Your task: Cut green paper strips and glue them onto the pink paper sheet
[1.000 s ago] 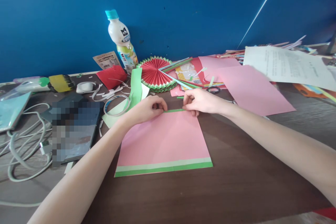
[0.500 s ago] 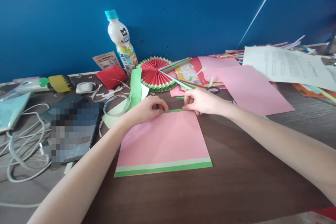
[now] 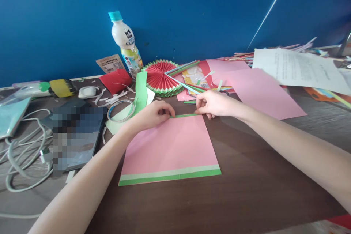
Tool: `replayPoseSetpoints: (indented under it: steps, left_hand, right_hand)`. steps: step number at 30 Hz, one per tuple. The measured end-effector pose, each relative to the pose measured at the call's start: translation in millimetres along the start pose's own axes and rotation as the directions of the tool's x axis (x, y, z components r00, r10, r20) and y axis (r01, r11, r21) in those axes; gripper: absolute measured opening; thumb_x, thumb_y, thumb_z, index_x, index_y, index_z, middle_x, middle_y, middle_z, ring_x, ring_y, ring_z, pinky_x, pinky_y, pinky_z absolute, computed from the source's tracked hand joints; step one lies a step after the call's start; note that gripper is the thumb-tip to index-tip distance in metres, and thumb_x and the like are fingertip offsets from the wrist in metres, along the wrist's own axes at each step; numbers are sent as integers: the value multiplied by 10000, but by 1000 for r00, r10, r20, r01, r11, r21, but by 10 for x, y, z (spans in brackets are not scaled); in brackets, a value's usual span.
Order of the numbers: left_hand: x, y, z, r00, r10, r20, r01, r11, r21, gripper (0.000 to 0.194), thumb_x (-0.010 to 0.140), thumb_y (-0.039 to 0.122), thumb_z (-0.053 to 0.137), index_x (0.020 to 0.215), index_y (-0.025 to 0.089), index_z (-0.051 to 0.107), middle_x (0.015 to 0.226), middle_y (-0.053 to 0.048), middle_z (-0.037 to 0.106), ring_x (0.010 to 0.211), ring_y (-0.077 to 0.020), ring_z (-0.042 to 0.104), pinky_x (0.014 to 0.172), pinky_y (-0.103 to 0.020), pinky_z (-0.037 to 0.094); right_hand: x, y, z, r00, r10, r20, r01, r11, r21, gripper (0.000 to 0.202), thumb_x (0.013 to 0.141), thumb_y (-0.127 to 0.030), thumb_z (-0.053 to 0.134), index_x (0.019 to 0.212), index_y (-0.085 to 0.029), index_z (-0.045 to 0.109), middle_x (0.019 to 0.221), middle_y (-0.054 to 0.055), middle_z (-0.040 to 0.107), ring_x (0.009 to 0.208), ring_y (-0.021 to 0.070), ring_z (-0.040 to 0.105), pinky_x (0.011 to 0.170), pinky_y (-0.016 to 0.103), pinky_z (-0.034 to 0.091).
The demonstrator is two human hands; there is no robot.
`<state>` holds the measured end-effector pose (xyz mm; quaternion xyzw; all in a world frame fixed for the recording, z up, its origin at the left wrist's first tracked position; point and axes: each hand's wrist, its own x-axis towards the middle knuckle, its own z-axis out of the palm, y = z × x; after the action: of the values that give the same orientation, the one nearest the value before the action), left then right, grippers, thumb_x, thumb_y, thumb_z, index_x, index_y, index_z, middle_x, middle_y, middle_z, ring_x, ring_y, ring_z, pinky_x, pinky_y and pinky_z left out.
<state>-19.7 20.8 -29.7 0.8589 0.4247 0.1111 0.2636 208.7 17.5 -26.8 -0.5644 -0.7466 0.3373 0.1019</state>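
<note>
A pink paper sheet [image 3: 170, 146] lies flat in front of me, with a pale green band and a brighter green band along its near edge. Along its far edge runs a narrow green paper strip [image 3: 184, 116]. My left hand [image 3: 159, 112] is closed, thumb and forefinger on this strip left of its middle; the hand covers the far left corner. At the strip's right end, my right hand [image 3: 210, 104] is closed in a pinch on it. Behind the hands sits a pleated red paper fan [image 3: 161, 76] with a green rim.
To the left are a tape roll [image 3: 121, 110], green paper [image 3: 142, 91], a phone [image 3: 82, 139] and coiled white cables [image 3: 24, 168]. A bottle [image 3: 127, 45] stands by the blue wall. More pink paper [image 3: 270, 93] and a printed white sheet [image 3: 298, 67] lie at the right.
My right hand has slid slightly right along the green strip to its right end, uncovering more of it. My left hand stays at about the same spot on the strip.
</note>
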Motion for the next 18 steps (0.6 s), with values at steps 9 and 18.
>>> replayPoseSetpoints:
  steps: [9,18]
  left_hand:
    - [-7,9,-9,1000,1,12,-1,1000,4,225,714,157,448,796,189,655,800,-15,586,731,-134,508,662,-235,396]
    - [6,10,-9,1000,18,1,-18,999,36,227,725,168,452,802,194,663,778,-16,562,739,-141,507,702,-248,403]
  right_hand:
    - [38,140,-138,992,73,100,-60,991,-123,126,675,-299,609,678,-191,542,449,-43,536,357,89,451,386,216,292]
    - [68,-106,222,960,-183,-214,138,969,-205,265,680,-397,642,658,-192,475,675,-30,542,593,103,465,503,229,268]
